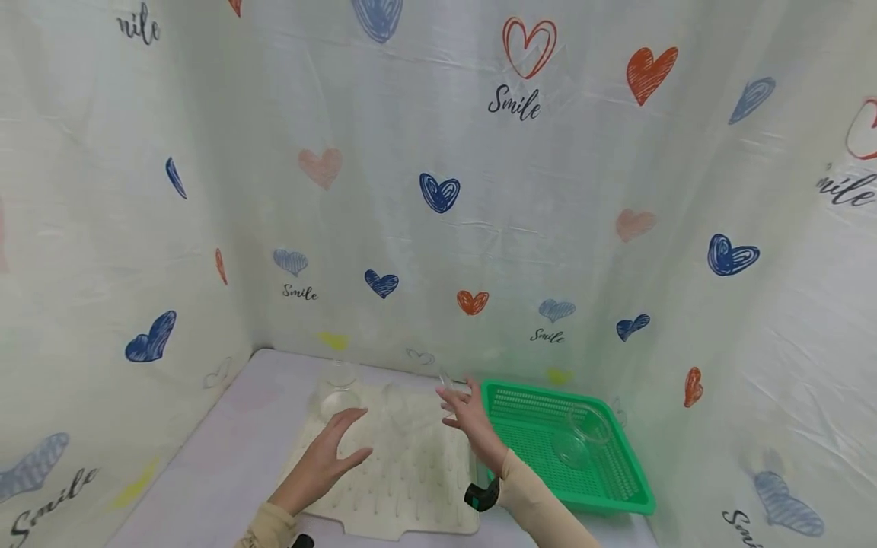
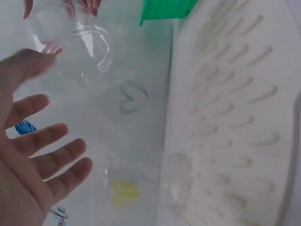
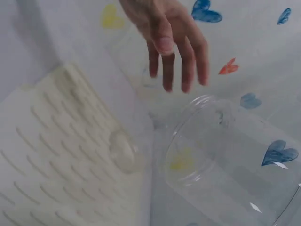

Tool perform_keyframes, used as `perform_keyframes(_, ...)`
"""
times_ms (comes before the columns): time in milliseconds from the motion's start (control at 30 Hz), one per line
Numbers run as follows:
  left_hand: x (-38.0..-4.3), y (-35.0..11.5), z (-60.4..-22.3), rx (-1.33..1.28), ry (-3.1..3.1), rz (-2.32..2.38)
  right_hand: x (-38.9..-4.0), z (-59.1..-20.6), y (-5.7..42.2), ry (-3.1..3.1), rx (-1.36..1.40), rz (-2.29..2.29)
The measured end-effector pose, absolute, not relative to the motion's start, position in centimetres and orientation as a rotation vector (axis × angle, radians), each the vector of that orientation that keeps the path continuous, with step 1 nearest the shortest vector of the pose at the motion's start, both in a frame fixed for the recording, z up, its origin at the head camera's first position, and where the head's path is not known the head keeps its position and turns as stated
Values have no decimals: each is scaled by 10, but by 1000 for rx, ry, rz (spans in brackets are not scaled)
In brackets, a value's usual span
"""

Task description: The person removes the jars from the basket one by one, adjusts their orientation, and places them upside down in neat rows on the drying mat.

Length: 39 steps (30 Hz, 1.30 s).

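Note:
A clear, wide-mouthed plastic jar (image 3: 235, 160) lies tilted on its side in the air, its rim toward the left hand. The right hand (image 1: 473, 425) holds it; fingertips of that hand show round the jar (image 2: 70, 52) in the left wrist view. Facing the jar, the left hand (image 1: 322, 464) has its thumb and fingers spread with nothing in them. In the left wrist view the left thumb overlaps the jar's edge; whether it touches is unclear. Another clear jar (image 1: 340, 390) stands at the back left of a cream pegged drying mat (image 1: 390, 487).
A green plastic basket (image 1: 510, 449) stands right of the mat, with a clear round container (image 1: 572, 447) lying in it. White curtains (image 1: 384, 228) printed with hearts enclose the back and sides of the white table (image 1: 226, 449).

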<state>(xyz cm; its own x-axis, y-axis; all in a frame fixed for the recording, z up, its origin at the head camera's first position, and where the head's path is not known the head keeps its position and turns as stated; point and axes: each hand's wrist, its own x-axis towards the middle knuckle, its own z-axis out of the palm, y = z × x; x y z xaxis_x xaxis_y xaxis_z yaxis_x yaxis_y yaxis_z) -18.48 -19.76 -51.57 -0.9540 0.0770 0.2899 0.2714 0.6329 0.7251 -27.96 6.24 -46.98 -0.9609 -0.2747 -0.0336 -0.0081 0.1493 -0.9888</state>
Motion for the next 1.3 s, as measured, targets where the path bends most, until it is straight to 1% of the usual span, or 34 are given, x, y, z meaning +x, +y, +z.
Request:
perform_keyframes(133,-170,-217,-542,-181,-2822,-1028,-298,-479,50,2546,-239,-1785)
perform_keyframes(267,-159,-231,-577,-59,-3015,-888,-315,-499,31,2698,-247,-1721)
perform_keyframes(400,-157,-236,-603,6,-3098,-881,-326,-520,8,2767,-316,-1623)
perform_keyframes(500,-159,-237,-613,24,-3103,-886,-329,-533,-7,2813,-323,-1511)
perform_keyframes(767,-161,-235,-618,40,-3089,-870,-337,-553,-22,2898,-249,-1371)
perform_keyframes(1300,-161,-239,-609,105,-3059,-845,-347,-556,-34,2938,-297,-1258)
